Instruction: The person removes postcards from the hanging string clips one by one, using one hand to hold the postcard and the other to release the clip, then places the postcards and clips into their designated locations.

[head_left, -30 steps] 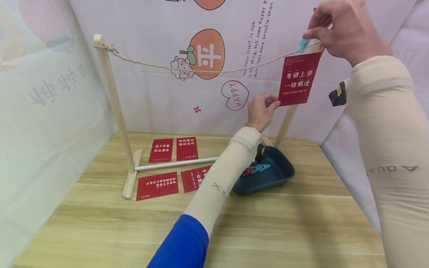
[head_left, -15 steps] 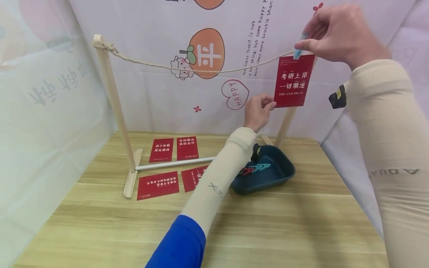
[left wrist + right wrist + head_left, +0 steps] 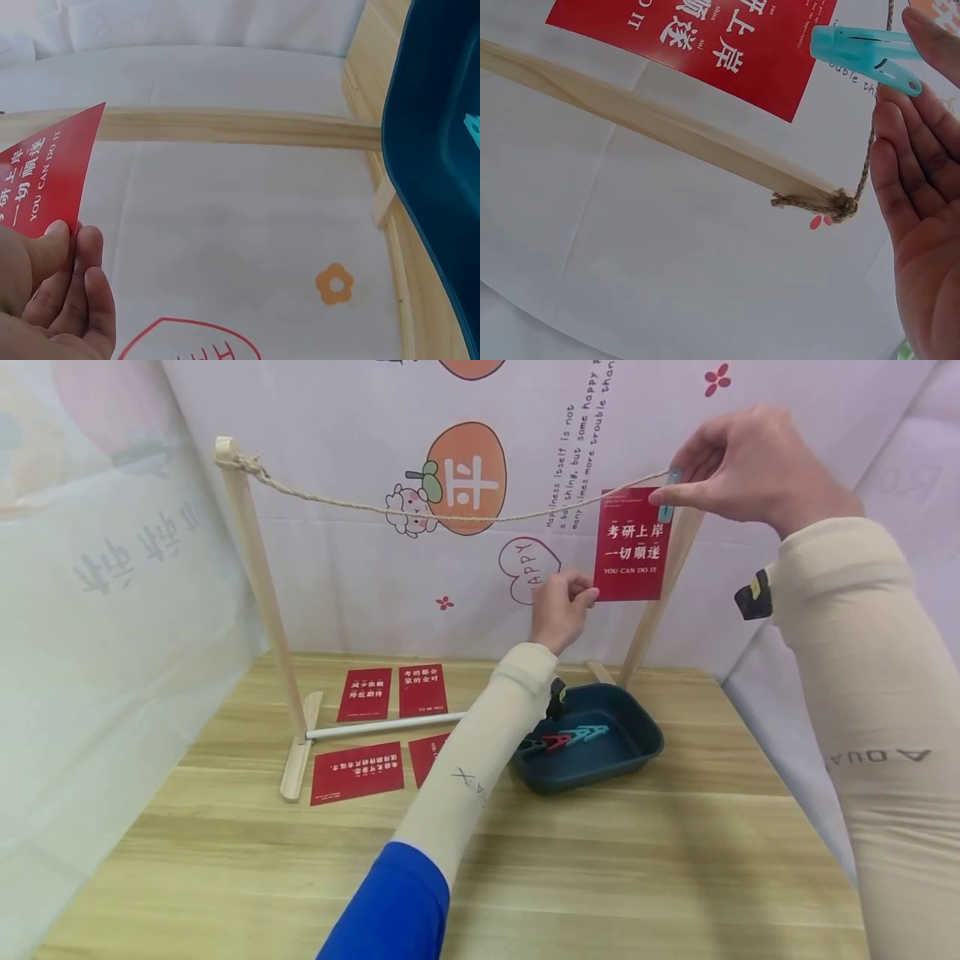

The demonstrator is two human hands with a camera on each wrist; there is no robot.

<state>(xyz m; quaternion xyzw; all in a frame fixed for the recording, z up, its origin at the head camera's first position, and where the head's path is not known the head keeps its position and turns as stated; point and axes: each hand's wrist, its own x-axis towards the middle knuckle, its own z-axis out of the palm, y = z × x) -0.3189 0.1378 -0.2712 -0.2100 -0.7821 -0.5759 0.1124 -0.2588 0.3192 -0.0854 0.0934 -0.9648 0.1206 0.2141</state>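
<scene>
A red card with white lettering (image 3: 630, 560) hangs upright near the right end of a twine line (image 3: 465, 518). My left hand (image 3: 558, 610) pinches its lower left corner between thumb and fingers; the left wrist view shows the card's corner (image 3: 64, 169) in that pinch. My right hand (image 3: 757, 468) pinches the handles of a light blue clothespin (image 3: 666, 512) at the card's top edge. In the right wrist view the clothespin's nose (image 3: 829, 45) overlaps the card's top edge, with the twine passing behind the clip. Whether the clip bites the card cannot be told.
Wooden posts (image 3: 258, 585) hold the twine, joined low down by a white rod (image 3: 382, 725). Several red cards (image 3: 357, 774) lie on the wooden table (image 3: 225, 868). A dark blue tray (image 3: 600, 774) with several clothespins (image 3: 577, 737) stands beneath my left arm.
Both hands have moved left along the twine, bringing the card with them. The right hand has also come down, and the clothespin now points more steeply downward over the card.
</scene>
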